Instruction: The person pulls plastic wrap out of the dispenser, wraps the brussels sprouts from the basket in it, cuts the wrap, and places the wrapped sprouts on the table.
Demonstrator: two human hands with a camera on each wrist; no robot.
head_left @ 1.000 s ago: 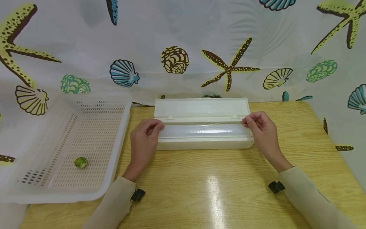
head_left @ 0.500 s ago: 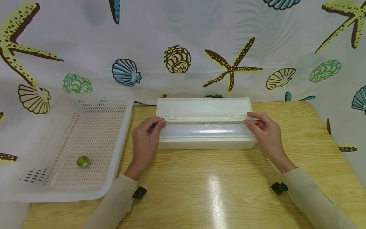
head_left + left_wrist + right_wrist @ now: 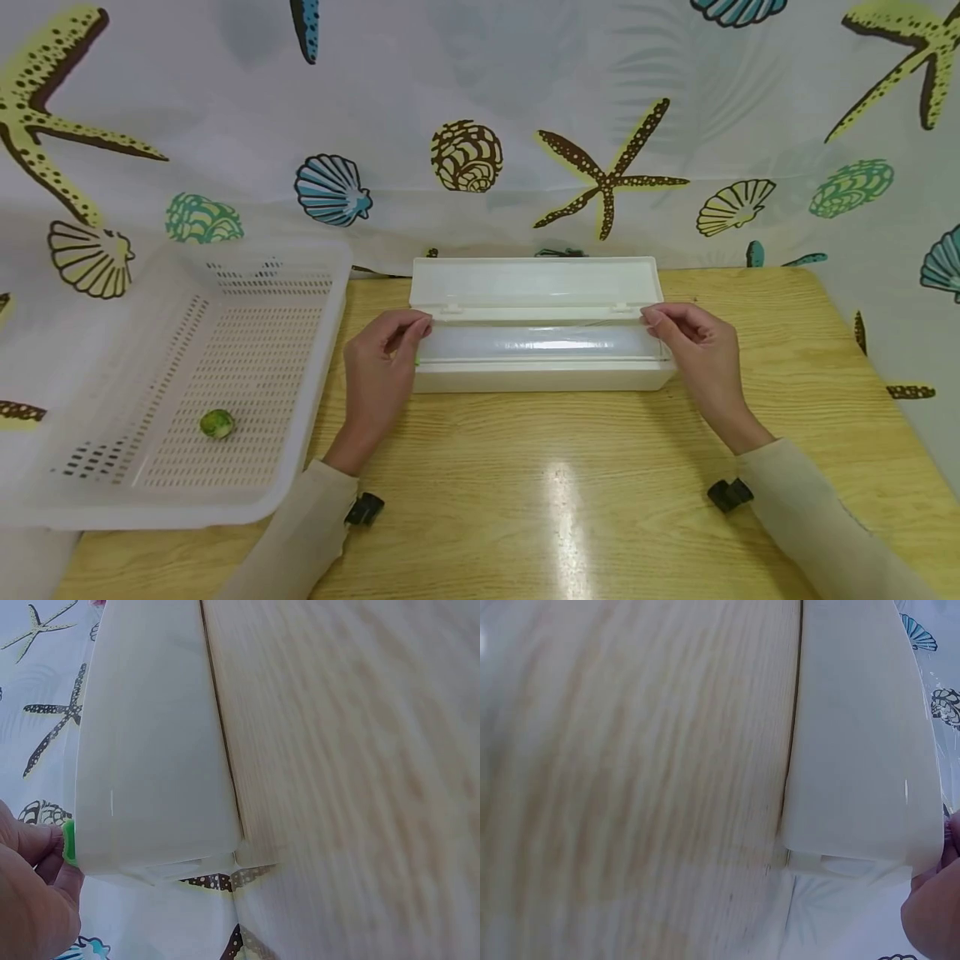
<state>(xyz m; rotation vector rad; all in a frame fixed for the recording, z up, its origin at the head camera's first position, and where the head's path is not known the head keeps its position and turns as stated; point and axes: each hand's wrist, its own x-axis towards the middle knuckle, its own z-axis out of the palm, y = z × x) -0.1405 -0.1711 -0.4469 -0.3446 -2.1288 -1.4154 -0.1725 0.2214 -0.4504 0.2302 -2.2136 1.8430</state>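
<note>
A wood-grain tabletop is enclosed at the back and right side by a white curtain, on which starfish and shells are printed in yellow, blue, green and brown. A streak of light is reflected on the near middle of the tabletop. A white box is placed crosswise near the far edge, with its lid laid open toward the curtain. A roll of clear film is seated in the box, and glare is returned from its surface. At the left end the film's edge is pinched between thumb and finger by the left grip, and a green tab is seen just beside these fingertips in the left wrist view. The film's right end is pinched likewise by the right grip. Both wrists are covered by beige sleeves, with a black fitting mounted at each cuff. To the left, a white slotted basket is positioned, and one green sprout is contained on its floor.
</note>
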